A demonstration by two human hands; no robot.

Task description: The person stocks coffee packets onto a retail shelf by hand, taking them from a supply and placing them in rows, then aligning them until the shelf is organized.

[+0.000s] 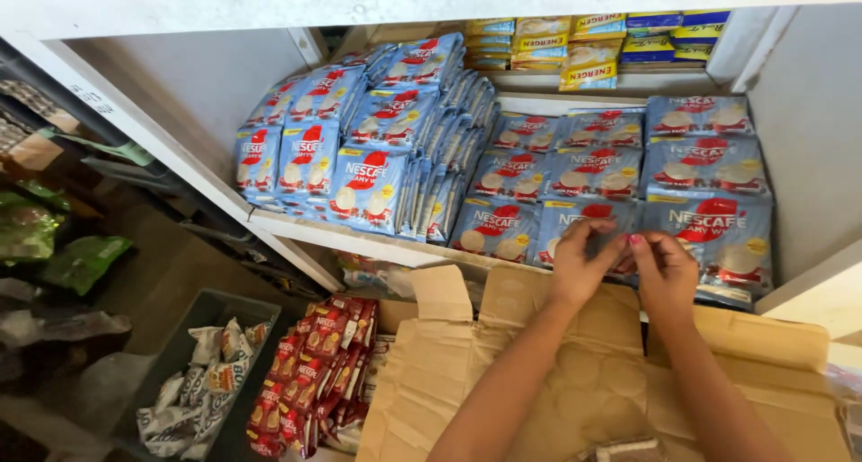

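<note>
Cardboard box [503,372] below white shelf [359,233] of sachets [377,188].

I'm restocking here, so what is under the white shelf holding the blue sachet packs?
Under the white shelf: an open cardboard box, red sachets and a grey bin. The box's flaps hide its contents.

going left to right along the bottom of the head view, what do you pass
Green plastic bags → dark bin of white sachets → red sachet strips → brown cardboard box → left hand → right hand, both on a blue sachet pack.
</note>
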